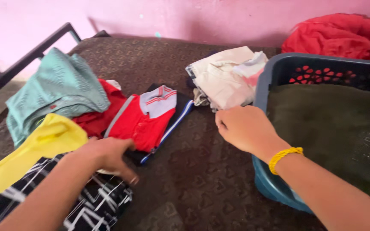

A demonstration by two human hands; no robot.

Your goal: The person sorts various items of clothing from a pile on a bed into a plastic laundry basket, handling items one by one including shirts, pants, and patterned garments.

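Note:
My left hand [108,156] lies palm down on the near edge of a folded red and grey shirt [144,117], fingers spread, gripping nothing. The shirt rests on a dark garment with a blue and white stripe [174,124]. My right hand [243,128], a yellow band on its wrist, hovers over the brown patterned bed cover [193,171] with its fingers curled, just below a pile of cream and white clothes [225,79]. I see nothing in that hand. A black and white patterned cloth [95,205] lies under my left forearm.
A blue laundry basket [275,188] at the right holds a dark olive cloth [330,124]. Red fabric [332,36] is heaped behind it. A teal garment [56,90], a red one and a yellow one [35,147] lie at left. A black bed rail [26,55] and pink wall stand behind.

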